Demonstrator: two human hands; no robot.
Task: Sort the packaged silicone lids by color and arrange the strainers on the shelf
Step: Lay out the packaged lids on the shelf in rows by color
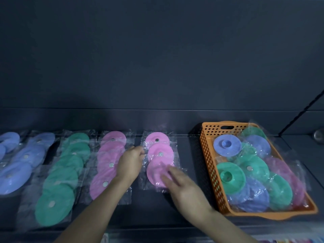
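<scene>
— Dark grey wall (157,58) is seen behind a dark shelf (192,151), and wrapped lids are laid on it in rows. Why in rows?

— It is done by colour, it is judged: blue lids (22,165) at the left, green lids (59,183) beside them, then a pink row (107,165). Each lid is overlapped on the next one, so that little room is taken. A second pink row (160,153) is laid just to the right of the first.

— And how are the hands placed?

— The clear wrap (144,156) at the left edge of this second row is pinched by the left hand (130,163) between thumb and fingertips, probably so that the packet is kept from sliding. The right hand (184,188) is laid on the nearest pink lid (155,174), with fingers stretched and a little apart. It is blurred, so more cannot be told. Probably the lid is being pressed flat or pushed into line.

— What is left to be sorted?

— Mixed lids (254,172) are heaped in the orange basket (208,165) at the right. Two unwrapped pieces (227,143) with a raised cup are lying on top. Perhaps these are the strainers, but it cannot be said with certainty.
</scene>
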